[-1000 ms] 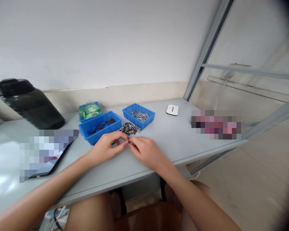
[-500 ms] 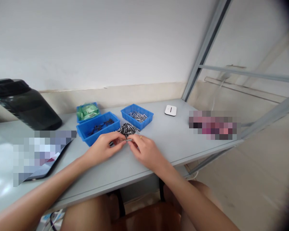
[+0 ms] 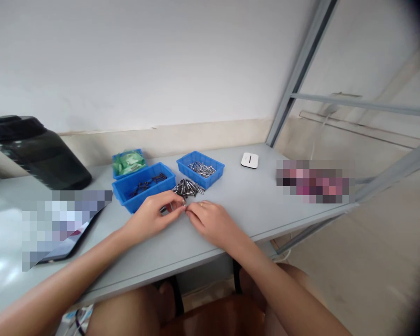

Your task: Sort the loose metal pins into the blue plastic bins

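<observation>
My left hand and my right hand meet fingertip to fingertip just above the front half of the table. My left thumb and index finger pinch a small metal pin, mostly covered by the fingers. The right fingers are closed against its end; whether they hold a second piece is hidden. Right behind the hands lies a loose pile of dark and silver pins. A blue bin of black parts stands to its left, and a blue bin of silver pins behind it.
At the back left, a smaller blue bin holds green plastic packets. A large dark bottle and a tablet are on the left. A white box sits at the back right of the grey table, near a metal post.
The right fingers have curled in and closed more at the left fingertips. The silver pin that lay across both hands now shows only a small bit. The view has shifted slightly.
</observation>
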Available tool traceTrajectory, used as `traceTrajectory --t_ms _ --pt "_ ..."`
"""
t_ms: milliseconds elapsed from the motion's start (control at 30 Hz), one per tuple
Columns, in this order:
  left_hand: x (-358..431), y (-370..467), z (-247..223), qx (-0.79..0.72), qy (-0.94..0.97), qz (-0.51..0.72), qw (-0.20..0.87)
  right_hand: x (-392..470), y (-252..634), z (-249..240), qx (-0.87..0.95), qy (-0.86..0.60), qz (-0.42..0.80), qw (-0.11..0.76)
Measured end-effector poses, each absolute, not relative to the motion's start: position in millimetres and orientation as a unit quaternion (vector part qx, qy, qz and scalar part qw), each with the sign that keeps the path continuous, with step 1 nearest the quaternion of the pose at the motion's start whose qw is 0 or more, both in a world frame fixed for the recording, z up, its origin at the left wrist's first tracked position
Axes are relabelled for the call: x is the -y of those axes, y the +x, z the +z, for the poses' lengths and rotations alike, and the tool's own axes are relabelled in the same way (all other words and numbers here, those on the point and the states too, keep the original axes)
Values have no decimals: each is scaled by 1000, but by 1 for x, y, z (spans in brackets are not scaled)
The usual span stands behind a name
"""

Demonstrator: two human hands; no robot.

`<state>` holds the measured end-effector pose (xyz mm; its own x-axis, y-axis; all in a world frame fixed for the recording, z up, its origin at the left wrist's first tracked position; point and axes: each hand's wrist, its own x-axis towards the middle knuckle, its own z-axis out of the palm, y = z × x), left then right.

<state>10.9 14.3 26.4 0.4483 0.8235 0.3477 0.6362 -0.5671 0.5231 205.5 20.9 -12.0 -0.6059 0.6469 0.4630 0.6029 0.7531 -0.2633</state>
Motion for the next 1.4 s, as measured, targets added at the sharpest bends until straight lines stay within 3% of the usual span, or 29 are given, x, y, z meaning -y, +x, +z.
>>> traceTrajectory --t_ms 200,400,1133,1400 --pt "-15 11 26 -470 815 278 192 -20 204 -10 891 -360 66 268" --pt "-14 11 27 -466 819 279 186 -16 207 -2 856 -378 148 321" --pt "-14 12 28 -414 851 273 172 -21 206 -8 893 -358 56 267" --pt "-16 9 26 -471 805 288 217 -15 210 -3 862 -376 143 308"
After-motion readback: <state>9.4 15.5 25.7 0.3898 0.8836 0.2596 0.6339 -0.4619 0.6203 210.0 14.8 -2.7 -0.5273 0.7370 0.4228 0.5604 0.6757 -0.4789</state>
